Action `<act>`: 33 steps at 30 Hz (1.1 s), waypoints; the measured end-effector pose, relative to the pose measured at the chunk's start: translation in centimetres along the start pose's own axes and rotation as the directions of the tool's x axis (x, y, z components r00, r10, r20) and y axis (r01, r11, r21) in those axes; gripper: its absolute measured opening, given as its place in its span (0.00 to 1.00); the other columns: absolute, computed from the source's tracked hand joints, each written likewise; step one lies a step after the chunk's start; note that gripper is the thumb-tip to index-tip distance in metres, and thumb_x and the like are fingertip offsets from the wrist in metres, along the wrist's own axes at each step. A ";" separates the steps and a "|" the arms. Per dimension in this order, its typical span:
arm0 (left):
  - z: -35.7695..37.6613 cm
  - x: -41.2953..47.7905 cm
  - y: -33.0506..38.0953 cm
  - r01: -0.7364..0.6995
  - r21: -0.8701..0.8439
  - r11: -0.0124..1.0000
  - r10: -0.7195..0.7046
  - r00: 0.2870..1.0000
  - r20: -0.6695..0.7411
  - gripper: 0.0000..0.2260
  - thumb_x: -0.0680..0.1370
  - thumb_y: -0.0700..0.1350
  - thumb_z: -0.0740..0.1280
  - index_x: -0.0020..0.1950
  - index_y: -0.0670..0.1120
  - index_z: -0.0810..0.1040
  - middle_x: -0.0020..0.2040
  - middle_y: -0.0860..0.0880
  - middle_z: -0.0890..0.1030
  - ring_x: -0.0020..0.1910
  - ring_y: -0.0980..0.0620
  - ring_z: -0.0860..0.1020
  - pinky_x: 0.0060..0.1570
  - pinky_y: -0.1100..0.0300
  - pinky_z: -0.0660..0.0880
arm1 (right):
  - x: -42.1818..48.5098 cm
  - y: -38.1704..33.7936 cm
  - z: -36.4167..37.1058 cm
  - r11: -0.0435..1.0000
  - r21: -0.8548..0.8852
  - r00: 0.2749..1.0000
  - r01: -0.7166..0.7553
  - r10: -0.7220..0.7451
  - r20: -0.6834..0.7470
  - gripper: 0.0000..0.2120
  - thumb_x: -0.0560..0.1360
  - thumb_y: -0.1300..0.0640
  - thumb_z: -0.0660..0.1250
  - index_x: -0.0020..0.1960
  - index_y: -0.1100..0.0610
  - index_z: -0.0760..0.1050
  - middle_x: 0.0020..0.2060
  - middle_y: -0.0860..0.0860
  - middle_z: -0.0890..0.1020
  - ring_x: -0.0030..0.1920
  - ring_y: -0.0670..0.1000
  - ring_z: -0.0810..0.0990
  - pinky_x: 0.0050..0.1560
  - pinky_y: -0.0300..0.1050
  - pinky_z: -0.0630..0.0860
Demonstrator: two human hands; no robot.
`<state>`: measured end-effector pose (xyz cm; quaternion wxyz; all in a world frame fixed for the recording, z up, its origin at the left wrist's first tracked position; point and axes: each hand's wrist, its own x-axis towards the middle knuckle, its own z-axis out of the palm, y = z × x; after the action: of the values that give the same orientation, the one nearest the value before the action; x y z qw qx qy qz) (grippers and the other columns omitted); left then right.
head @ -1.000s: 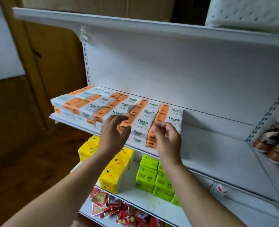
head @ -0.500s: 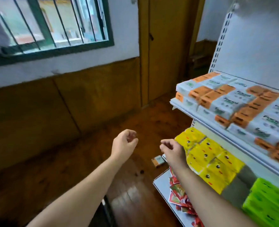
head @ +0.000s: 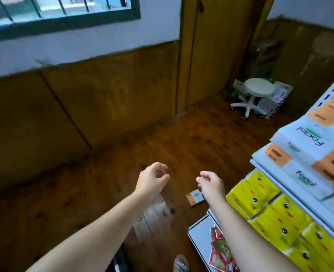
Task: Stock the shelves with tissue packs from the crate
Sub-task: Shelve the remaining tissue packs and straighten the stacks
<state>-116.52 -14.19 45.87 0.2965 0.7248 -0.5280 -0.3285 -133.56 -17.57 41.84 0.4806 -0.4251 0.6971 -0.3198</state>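
Note:
White and orange tissue packs (head: 307, 152) lie stacked on the white shelf (head: 260, 167) at the right edge. One more tissue pack (head: 195, 197) lies on the wooden floor just left of my right hand (head: 211, 183). My left hand (head: 152, 178) hangs in the air over the floor, fingers loosely curled, holding nothing. My right hand is also empty with fingers loosely curled. The crate is mostly out of view; only a dark edge (head: 119, 260) shows at the bottom between my forearms.
Yellow tissue packs (head: 276, 218) fill the shelf below, and red snack packets (head: 221, 250) lie on the lowest shelf. A white rolling stool (head: 257, 95) stands in the far corner by the wooden door (head: 207, 46). A shoe tip (head: 181, 262) shows at the bottom.
My view has swung left from the shelf to the floor. Both hands left the stacked packs and drew back, empty, over the floor. The fallen pack came into view.

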 end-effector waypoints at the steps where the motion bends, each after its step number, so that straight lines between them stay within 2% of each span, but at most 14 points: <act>1: -0.1 1.3 -0.4 0.010 0.013 1.000 -0.010 1.000 0.024 0.09 0.77 0.45 0.66 0.57 0.50 0.76 0.48 0.55 0.77 0.44 0.59 0.76 0.35 0.75 0.71 | 1.5 0.0 0.7 1.000 0.009 1.000 -0.028 0.028 -0.003 0.11 0.74 0.62 0.66 0.57 0.58 0.76 0.51 0.55 0.81 0.53 0.55 0.80 0.54 0.50 0.76; 7: -0.5 8.6 -3.0 0.112 0.028 0.993 -0.113 0.991 0.075 0.08 0.77 0.45 0.66 0.56 0.51 0.76 0.47 0.55 0.77 0.45 0.59 0.76 0.41 0.73 0.73 | 7.4 -0.7 5.2 0.983 0.006 0.983 -0.182 0.182 -0.025 0.12 0.76 0.60 0.65 0.59 0.58 0.75 0.54 0.55 0.79 0.54 0.55 0.78 0.55 0.51 0.77; 10: 0.0 12.1 -4.1 0.125 0.060 0.990 -0.133 0.975 0.175 0.09 0.77 0.45 0.66 0.57 0.50 0.76 0.49 0.54 0.78 0.49 0.57 0.76 0.50 0.66 0.76 | 10.1 -0.6 7.1 0.966 0.030 0.965 -0.257 0.258 -0.054 0.13 0.76 0.60 0.65 0.61 0.57 0.74 0.55 0.55 0.79 0.55 0.56 0.78 0.55 0.51 0.79; 12: 0.3 15.1 -5.0 0.113 0.082 0.990 -0.129 0.960 0.246 0.10 0.78 0.46 0.65 0.58 0.50 0.76 0.51 0.54 0.77 0.50 0.56 0.76 0.53 0.65 0.75 | 12.5 -0.5 8.3 0.952 0.033 0.949 -0.304 0.306 -0.074 0.13 0.76 0.60 0.65 0.61 0.58 0.74 0.54 0.55 0.79 0.55 0.56 0.78 0.56 0.55 0.78; 17: 0.8 22.8 -7.7 0.106 0.114 0.988 -0.142 0.917 0.373 0.10 0.78 0.46 0.65 0.59 0.49 0.76 0.50 0.53 0.77 0.49 0.54 0.76 0.52 0.62 0.75 | 18.6 -0.2 11.1 0.919 0.021 0.908 -0.393 0.391 -0.153 0.14 0.76 0.60 0.64 0.62 0.58 0.73 0.52 0.54 0.78 0.53 0.54 0.78 0.56 0.56 0.78; 21: 2.3 27.9 -10.9 0.162 0.132 0.978 -0.204 0.877 0.434 0.10 0.77 0.45 0.65 0.58 0.47 0.77 0.47 0.52 0.77 0.46 0.53 0.76 0.48 0.59 0.76 | 23.0 1.7 13.6 0.888 -0.047 0.882 -0.457 0.446 -0.153 0.17 0.77 0.59 0.63 0.65 0.56 0.70 0.59 0.55 0.77 0.58 0.56 0.77 0.58 0.56 0.77; 23: 4.4 29.9 -12.8 0.211 0.131 0.969 -0.248 0.859 0.448 0.09 0.77 0.45 0.66 0.56 0.47 0.77 0.45 0.53 0.76 0.44 0.52 0.76 0.48 0.57 0.76 | 25.1 3.8 14.5 0.872 -0.095 0.874 -0.480 0.466 -0.138 0.16 0.77 0.59 0.63 0.65 0.57 0.70 0.59 0.56 0.78 0.58 0.56 0.77 0.58 0.56 0.77; 26: 9.3 32.1 -16.0 0.277 0.133 0.952 -0.307 0.822 0.480 0.07 0.77 0.44 0.66 0.54 0.48 0.78 0.43 0.53 0.77 0.45 0.52 0.77 0.49 0.60 0.75 | 28.8 8.7 15.3 0.852 -0.167 0.867 -0.497 0.478 -0.142 0.14 0.76 0.60 0.63 0.62 0.57 0.71 0.57 0.55 0.80 0.54 0.56 0.79 0.58 0.55 0.76; 30: 18.8 34.2 -21.9 0.372 0.126 0.920 -0.376 0.739 0.559 0.08 0.77 0.45 0.66 0.55 0.48 0.78 0.48 0.51 0.80 0.47 0.53 0.77 0.49 0.61 0.75 | 34.8 18.1 16.1 0.810 -0.283 0.857 -0.514 0.500 -0.125 0.14 0.77 0.60 0.62 0.63 0.58 0.72 0.60 0.56 0.78 0.57 0.56 0.77 0.52 0.44 0.72; 33: 27.1 35.3 -27.4 0.414 0.150 0.898 -0.415 0.682 0.602 0.08 0.77 0.45 0.65 0.55 0.47 0.78 0.48 0.51 0.79 0.44 0.56 0.76 0.37 0.71 0.72 | 39.3 26.4 16.4 0.772 -0.359 0.847 -0.524 0.516 -0.126 0.16 0.78 0.59 0.62 0.65 0.58 0.70 0.62 0.57 0.77 0.59 0.57 0.76 0.50 0.44 0.71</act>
<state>-114.27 -43.05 2.28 0.0237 0.6764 -0.4179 -0.6061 -132.54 -42.08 -1.82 0.4513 -0.2976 0.8405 -0.0374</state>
